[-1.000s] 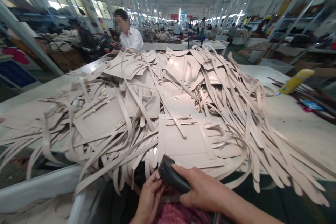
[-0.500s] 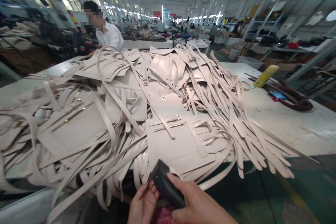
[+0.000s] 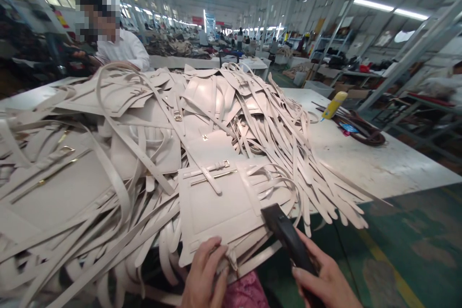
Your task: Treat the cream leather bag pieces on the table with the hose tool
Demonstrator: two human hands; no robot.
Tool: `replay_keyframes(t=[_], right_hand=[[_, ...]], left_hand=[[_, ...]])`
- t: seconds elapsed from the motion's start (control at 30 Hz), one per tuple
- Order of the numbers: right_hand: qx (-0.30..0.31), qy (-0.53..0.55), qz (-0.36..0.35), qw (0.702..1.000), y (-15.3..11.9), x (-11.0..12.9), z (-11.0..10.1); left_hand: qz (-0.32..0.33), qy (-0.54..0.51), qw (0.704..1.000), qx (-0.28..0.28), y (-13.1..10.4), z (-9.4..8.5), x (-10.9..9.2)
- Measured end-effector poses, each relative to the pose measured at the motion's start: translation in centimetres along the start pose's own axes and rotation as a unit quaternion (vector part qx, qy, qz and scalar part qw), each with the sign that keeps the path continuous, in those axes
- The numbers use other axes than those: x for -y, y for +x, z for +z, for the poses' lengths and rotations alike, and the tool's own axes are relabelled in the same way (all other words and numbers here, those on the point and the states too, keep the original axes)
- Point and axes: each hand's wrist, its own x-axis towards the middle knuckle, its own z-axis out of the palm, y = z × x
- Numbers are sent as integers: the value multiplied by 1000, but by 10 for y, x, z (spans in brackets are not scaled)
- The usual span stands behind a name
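Right hand (image 3: 325, 276) gripping black tool (image 3: 287, 238) (beside panel (image 3: 216, 209))

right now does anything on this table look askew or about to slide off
Yes. The heap of cream leather panels and straps is a tangle, and many straps dangle over the table edge. The front panel overhangs too, under the left hand. The right hand holds a black tool.

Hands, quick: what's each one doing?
Left hand: fingers pressing on the beige leather panel.
Right hand: closed around a black tool.
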Motion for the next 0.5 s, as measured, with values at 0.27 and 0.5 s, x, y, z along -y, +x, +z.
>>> replay_keyframes(t=[0.27,0.5], right_hand=[[-5,24,11,1000,22,-9,-12],[-93,50,-36,994,30,-2,1]], left_hand=[[4,247,937,248,70,37,-4],[59,259,912,314,77,24,11]])
